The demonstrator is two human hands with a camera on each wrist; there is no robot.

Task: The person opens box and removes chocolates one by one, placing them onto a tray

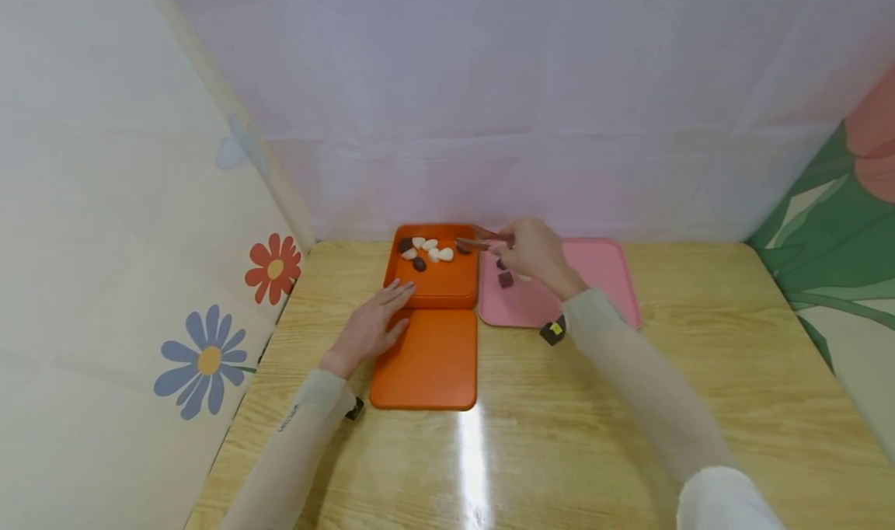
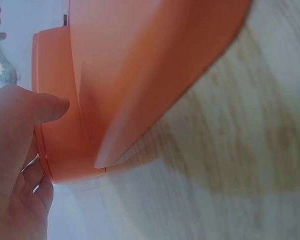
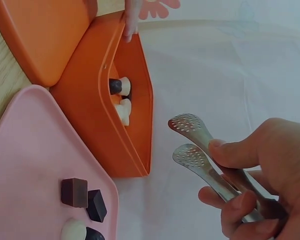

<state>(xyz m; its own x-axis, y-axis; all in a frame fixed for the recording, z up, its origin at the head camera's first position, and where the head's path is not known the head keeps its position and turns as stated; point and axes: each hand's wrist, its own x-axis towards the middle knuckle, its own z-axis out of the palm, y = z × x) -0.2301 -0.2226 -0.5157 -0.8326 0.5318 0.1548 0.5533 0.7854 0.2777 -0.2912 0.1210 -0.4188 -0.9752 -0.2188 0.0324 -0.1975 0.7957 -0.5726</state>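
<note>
My right hand holds perforated metal tongs, their tips apart with nothing between them. In the head view they reach over the right side of an orange box. White pieces and dark pieces, like small chocolates, lie inside it. My left hand rests on the box's near left corner, its fingers extended over the rim and its thumb by the front wall. On the pink tray sit dark blocks and a round white piece, partly hidden from above by my right hand.
An orange lid adjoins the front of the box on the wooden table. The pink tray stands against the box's right side. A pale cloth wall rises close behind them, and a flowered sheet borders the left.
</note>
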